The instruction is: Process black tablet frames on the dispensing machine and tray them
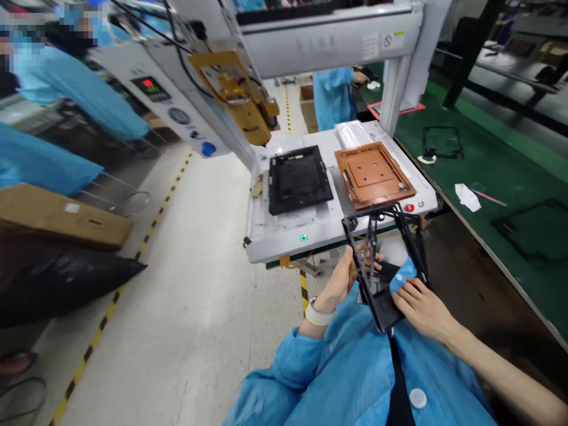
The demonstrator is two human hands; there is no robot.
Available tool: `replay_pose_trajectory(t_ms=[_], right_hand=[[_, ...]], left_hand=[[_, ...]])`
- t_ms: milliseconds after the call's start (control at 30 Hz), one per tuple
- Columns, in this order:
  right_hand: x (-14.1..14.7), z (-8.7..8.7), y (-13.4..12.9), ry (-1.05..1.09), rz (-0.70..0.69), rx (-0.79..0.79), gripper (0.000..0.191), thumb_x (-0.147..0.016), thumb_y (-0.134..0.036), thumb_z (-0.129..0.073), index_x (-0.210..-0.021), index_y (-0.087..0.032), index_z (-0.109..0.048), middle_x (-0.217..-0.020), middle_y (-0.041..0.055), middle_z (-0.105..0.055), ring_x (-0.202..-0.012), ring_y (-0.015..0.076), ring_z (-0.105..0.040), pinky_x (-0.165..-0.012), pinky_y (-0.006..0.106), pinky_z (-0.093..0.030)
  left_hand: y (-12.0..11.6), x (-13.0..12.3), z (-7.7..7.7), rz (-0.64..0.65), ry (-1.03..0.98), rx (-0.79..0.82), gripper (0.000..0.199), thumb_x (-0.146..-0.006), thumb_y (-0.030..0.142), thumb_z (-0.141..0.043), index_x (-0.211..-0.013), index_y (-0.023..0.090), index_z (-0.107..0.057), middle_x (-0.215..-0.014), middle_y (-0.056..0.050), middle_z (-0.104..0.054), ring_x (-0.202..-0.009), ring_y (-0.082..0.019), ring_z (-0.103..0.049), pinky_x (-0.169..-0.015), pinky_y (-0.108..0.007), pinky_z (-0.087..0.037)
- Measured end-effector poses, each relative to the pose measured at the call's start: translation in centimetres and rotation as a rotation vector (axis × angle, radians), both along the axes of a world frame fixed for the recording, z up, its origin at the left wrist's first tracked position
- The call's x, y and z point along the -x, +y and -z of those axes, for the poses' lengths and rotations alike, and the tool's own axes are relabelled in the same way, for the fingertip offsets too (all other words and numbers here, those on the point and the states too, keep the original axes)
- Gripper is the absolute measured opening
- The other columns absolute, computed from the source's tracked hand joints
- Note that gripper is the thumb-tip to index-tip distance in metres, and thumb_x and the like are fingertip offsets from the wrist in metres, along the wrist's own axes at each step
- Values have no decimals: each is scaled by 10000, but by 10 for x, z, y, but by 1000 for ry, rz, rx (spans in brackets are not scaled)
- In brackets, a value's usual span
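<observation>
A thin black plastic frame (385, 309), tilted and close to my body, is held between both hands. My left hand (342, 277) grips its left side bar, with some fingers showing through the opening. My right hand (419, 305) has its fingers curled over the lower right part. More black bars overlap behind the frame, and I cannot tell if they belong to a second one. Just beyond, on the white machine bed (266, 242), lie a black fixture plate (298, 180) on the left and an orange-brown fixture plate (373, 174) on the right.
The press's yellow head (248, 115) hangs above the bed beside a control panel (171, 106). On the green bench (479, 148) at right are another black frame (442, 142) and a white tissue (467, 197). Cardboard (66, 216) and a black bag (66, 281) lie left. Co-workers in blue are around.
</observation>
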State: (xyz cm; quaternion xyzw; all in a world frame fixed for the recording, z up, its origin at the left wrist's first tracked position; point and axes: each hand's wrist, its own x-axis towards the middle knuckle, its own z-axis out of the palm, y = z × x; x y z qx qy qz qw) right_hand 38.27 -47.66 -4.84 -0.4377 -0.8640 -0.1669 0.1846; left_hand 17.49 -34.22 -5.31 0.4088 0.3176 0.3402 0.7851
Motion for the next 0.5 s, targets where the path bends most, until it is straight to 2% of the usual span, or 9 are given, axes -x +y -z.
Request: replay_pose_trajectory(t_ms=[100,167,233,300,333,433,467,500], right_hand=[[12,1,-12,-62,78,47,255,-1060,-56,-518,-1000,-183,-731,-796,45,-685,-773,227,-625,-873,429,-571],[18,-3,-25,-34,116,123,206,-1074,-99,-550,-1027,-188,-729,-887,57,-741,-835,230,-673,-914,444,-564],[21,-10,-42,64,96,199,164,-1102,-257,-599,-1159,-201,-743,-1126,100,-805,-1066,279,-740,-1011,499,-565],[19,-18,-59,244,98,214,344,-1095,-441,-620,-1367,-254,-713,-1359,120,-777,-1325,351,-705,-1101,584,-553],[16,-22,-66,362,158,175,418,-1081,-493,-619,-1448,-304,-680,-1411,119,-757,-1394,381,-676,-1124,630,-545],[-5,-23,-71,770,539,58,565,-1056,-547,-606,-1601,-405,-553,-1539,143,-666,-1519,436,-581,-1168,720,-523],[-13,-19,-66,917,629,85,611,-1057,-589,-595,-1634,-407,-509,-1601,150,-617,-1557,435,-544,-1179,716,-528],[-21,-13,-60,1067,661,173,658,-1059,-647,-577,-1657,-394,-469,-1651,153,-574,-1577,423,-528,-1180,693,-544]], left_hand=[[-18,-17,-17,-23,-67,59,715,-872,829,-802,-1169,190,-677,-1018,-79,-800,-751,-195,-747,-677,-303,-597],[-25,-19,-22,-36,-57,69,605,-874,701,-881,-1111,211,-618,-935,-13,-740,-639,-137,-679,-589,-258,-525],[-30,-16,-25,-9,-70,70,545,-899,618,-888,-1136,215,-608,-879,29,-662,-558,-86,-589,-532,-230,-438],[-32,-12,-27,40,-90,63,504,-943,589,-851,-1185,201,-638,-843,45,-596,-515,-52,-511,-501,-222,-360],[-33,-10,-28,70,-100,61,494,-961,587,-831,-1202,193,-657,-833,45,-575,-504,-44,-487,-495,-224,-336],[-30,-8,-33,128,-128,38,482,-1002,584,-777,-1255,181,-699,-812,44,-533,-476,-38,-436,-479,-242,-297],[-28,-9,-35,134,-130,23,475,-1010,574,-767,-1271,182,-706,-807,46,-520,-468,-38,-418,-474,-249,-292],[-26,-10,-37,137,-124,3,466,-1015,563,-762,-1281,185,-709,-805,48,-511,-463,-40,-405,-469,-254,-286]])
